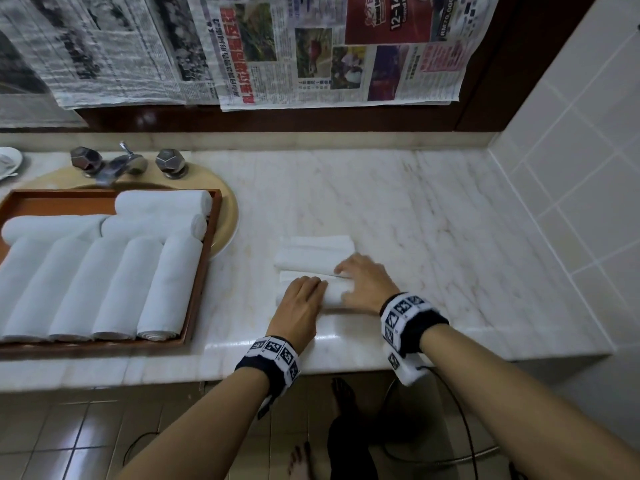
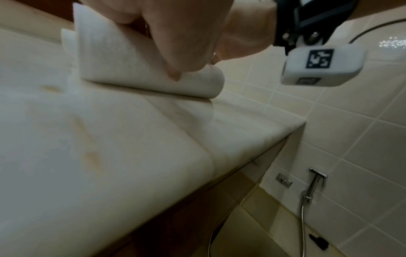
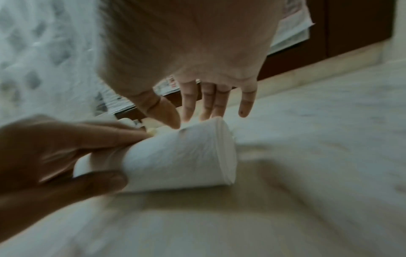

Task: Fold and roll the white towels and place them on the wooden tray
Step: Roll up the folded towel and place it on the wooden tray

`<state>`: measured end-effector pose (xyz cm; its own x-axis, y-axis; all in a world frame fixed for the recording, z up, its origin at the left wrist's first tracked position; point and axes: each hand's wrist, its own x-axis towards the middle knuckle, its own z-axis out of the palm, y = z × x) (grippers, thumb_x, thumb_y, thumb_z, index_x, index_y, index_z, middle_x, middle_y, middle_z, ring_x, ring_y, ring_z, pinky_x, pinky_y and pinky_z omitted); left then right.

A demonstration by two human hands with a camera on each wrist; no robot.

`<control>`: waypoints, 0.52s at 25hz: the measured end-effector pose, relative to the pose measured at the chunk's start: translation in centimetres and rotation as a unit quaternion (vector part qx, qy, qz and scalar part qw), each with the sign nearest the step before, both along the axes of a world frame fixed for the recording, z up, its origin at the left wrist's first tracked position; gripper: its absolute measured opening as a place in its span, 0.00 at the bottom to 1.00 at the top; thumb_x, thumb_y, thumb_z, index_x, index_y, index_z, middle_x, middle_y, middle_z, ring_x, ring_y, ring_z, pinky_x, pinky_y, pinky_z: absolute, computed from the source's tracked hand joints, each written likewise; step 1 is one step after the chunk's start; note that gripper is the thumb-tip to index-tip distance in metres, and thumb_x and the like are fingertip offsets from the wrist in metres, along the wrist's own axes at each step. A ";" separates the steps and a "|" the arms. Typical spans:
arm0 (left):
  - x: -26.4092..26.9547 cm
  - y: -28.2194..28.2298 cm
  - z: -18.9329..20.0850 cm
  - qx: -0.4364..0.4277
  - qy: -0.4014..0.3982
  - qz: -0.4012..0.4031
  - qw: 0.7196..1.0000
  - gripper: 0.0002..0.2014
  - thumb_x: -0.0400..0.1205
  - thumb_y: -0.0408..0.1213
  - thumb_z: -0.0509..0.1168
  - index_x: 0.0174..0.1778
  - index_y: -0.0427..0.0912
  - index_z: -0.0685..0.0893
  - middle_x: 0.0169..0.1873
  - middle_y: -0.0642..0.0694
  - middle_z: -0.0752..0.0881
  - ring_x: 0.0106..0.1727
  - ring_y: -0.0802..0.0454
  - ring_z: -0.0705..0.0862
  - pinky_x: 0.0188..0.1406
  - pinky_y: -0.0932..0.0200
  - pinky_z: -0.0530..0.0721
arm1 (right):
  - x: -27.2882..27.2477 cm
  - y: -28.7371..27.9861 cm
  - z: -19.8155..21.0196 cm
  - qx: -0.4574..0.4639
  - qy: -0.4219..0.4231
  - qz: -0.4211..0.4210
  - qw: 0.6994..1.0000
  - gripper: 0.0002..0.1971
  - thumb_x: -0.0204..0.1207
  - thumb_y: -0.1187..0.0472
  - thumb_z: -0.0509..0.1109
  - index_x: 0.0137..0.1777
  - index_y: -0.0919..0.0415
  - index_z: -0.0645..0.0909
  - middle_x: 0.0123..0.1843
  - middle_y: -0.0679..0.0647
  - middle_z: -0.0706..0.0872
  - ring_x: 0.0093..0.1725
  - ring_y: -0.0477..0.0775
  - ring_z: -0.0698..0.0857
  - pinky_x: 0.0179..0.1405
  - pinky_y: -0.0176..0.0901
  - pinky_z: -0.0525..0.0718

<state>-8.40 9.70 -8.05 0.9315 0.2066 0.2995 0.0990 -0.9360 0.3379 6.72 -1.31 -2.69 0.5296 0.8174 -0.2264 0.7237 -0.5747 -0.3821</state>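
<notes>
A white towel [image 1: 315, 251] lies on the marble counter [image 1: 433, 220], its near end wound into a roll [image 1: 336, 294]. My left hand [image 1: 301, 299] is on the roll's left half; in the right wrist view its fingers [image 3: 110, 135] lie over the roll [image 3: 182, 156] and the thumb sits under it. My right hand [image 1: 363, 282] rests on the right half with straight fingers [image 3: 189, 104] touching the roll's top. The left wrist view shows the roll [image 2: 142, 69] under my left fingertips. A wooden tray [image 1: 204, 271] at the left holds several rolled towels [image 1: 104, 289].
The tray sits over a sink basin [image 1: 227, 209] with a chrome faucet [image 1: 117, 164] behind it. A tiled wall [image 1: 571, 168] bounds the counter on the right. Newspapers [image 1: 311, 46] hang on the back wall. The counter's front edge [image 1: 346, 362] runs just under my wrists.
</notes>
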 end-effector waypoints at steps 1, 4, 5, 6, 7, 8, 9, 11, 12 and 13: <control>0.2 0.2 -0.1 -0.001 0.003 0.004 1.000 0.26 0.68 0.22 0.73 0.64 0.32 0.81 0.59 0.36 0.82 0.59 0.39 0.75 0.66 0.49 0.74 | 0.9 0.6 0.3 0.002 0.009 -0.058 0.998 0.25 0.70 0.59 0.70 0.68 0.52 0.74 0.69 0.54 0.74 0.70 0.58 0.70 0.69 0.52 0.69; 0.0 0.1 -0.1 0.001 0.022 -0.006 1.000 0.25 0.69 0.24 0.72 0.64 0.32 0.81 0.59 0.37 0.83 0.58 0.37 0.79 0.64 0.45 0.79 | 3.1 2.2 0.1 -0.047 0.096 -0.159 0.981 0.24 0.75 0.59 0.66 0.71 0.48 0.72 0.72 0.57 0.73 0.73 0.62 0.68 0.70 0.52 0.71; -0.3 -0.1 -0.1 0.001 0.024 -0.010 1.000 0.25 0.69 0.24 0.72 0.64 0.32 0.81 0.59 0.37 0.82 0.58 0.37 0.79 0.65 0.46 0.78 | 3.6 2.6 -0.1 -0.052 0.139 -0.168 0.975 0.23 0.76 0.61 0.63 0.72 0.46 0.75 0.72 0.57 0.75 0.74 0.61 0.69 0.71 0.51 0.72; -0.6 -0.2 -0.1 0.002 0.023 -0.010 1.000 0.24 0.70 0.25 0.71 0.64 0.32 0.81 0.59 0.37 0.82 0.58 0.37 0.78 0.66 0.46 0.76 | 4.0 3.0 -0.2 -0.047 0.170 -0.178 0.968 0.23 0.76 0.63 0.61 0.70 0.46 0.78 0.73 0.55 0.78 0.74 0.60 0.72 0.72 0.48 0.73; -0.8 -0.3 -0.1 0.005 0.023 -0.008 1.000 0.24 0.71 0.26 0.71 0.65 0.32 0.81 0.60 0.37 0.82 0.59 0.37 0.78 0.66 0.47 0.75 | 4.4 3.3 -0.1 -0.032 0.189 -0.192 0.962 0.22 0.77 0.66 0.59 0.66 0.48 0.82 0.72 0.54 0.80 0.73 0.58 0.75 0.72 0.43 0.74; -1.1 -0.5 -0.1 0.010 0.024 -0.005 1.000 0.24 0.72 0.27 0.70 0.65 0.32 0.80 0.60 0.36 0.82 0.59 0.37 0.78 0.67 0.47 0.73 | 4.7 3.5 0.2 -0.013 0.201 -0.208 0.957 0.22 0.78 0.69 0.57 0.63 0.51 0.85 0.71 0.54 0.81 0.71 0.58 0.77 0.69 0.38 0.74; -1.4 -0.7 -0.2 0.015 0.025 -0.002 1.000 0.23 0.73 0.28 0.69 0.66 0.32 0.80 0.60 0.36 0.82 0.59 0.37 0.77 0.67 0.47 0.72 | 5.1 3.8 0.6 0.015 0.210 -0.223 0.952 0.23 0.78 0.71 0.56 0.62 0.54 0.87 0.71 0.54 0.81 0.71 0.58 0.78 0.66 0.35 0.74; -1.9 -1.1 -0.3 0.018 0.027 0.001 0.999 0.20 0.77 0.31 0.66 0.66 0.32 0.79 0.61 0.36 0.81 0.60 0.37 0.76 0.68 0.48 0.69 | 5.9 4.2 1.2 0.080 0.199 -0.216 0.952 0.26 0.77 0.75 0.56 0.71 0.58 0.81 0.77 0.56 0.75 0.76 0.59 0.73 0.68 0.34 0.69; -2.1 -1.2 -0.3 0.017 0.029 -0.001 0.999 0.19 0.79 0.32 0.64 0.67 0.32 0.79 0.62 0.36 0.81 0.60 0.37 0.76 0.69 0.47 0.69 | 6.1 4.3 1.5 0.088 0.178 -0.191 0.961 0.30 0.77 0.75 0.56 0.78 0.57 0.73 0.82 0.55 0.67 0.80 0.60 0.66 0.73 0.37 0.64; -2.2 -1.2 -0.3 0.020 0.032 -0.006 0.999 0.19 0.79 0.33 0.63 0.67 0.32 0.78 0.62 0.36 0.80 0.60 0.37 0.76 0.69 0.47 0.69 | 6.0 4.1 1.6 0.068 0.147 -0.160 0.974 0.33 0.77 0.74 0.56 0.83 0.54 0.63 0.85 0.53 0.58 0.82 0.60 0.59 0.77 0.43 0.61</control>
